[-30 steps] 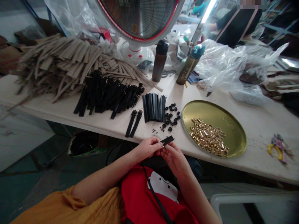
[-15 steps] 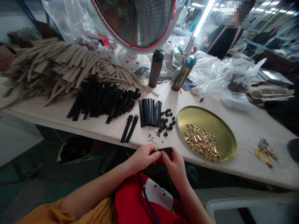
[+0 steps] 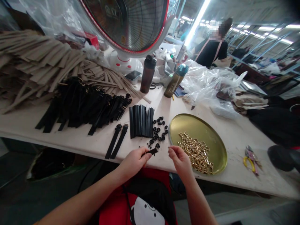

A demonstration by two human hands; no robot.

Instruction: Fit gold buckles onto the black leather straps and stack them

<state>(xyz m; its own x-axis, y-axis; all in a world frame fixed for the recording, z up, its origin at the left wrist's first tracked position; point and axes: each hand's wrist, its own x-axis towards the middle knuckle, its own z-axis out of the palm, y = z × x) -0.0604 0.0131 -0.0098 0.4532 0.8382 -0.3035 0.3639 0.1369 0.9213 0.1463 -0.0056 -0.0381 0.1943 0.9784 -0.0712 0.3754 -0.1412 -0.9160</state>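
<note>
My left hand [image 3: 134, 161] is closed on a short black strap [image 3: 152, 152], whose free end points to the right above the table's front edge. Apart from it, my right hand [image 3: 181, 161] hovers near the left rim of a gold tray, thumb and fingertips drawn together; anything between them is too small to make out. Small black strap loops [image 3: 160, 129] lie scattered just beyond both hands. A row of flat black strips [image 3: 142, 121] sits behind my left hand, and two black buckled straps [image 3: 117, 140] lie to its left.
The round gold tray [image 3: 217, 153] holds a heap of gold metal buckles [image 3: 197, 153]. Pliers [image 3: 250, 160] lie at the right. Piled black straps [image 3: 79, 103] and beige strips [image 3: 35, 65] cover the left. Two bottles, a fan [image 3: 126, 25] and plastic bags [image 3: 208, 84] stand behind.
My hands were together on the black strap; now my right hand has let go and moved right, while my left keeps the strap. The whole view has shifted too.
</note>
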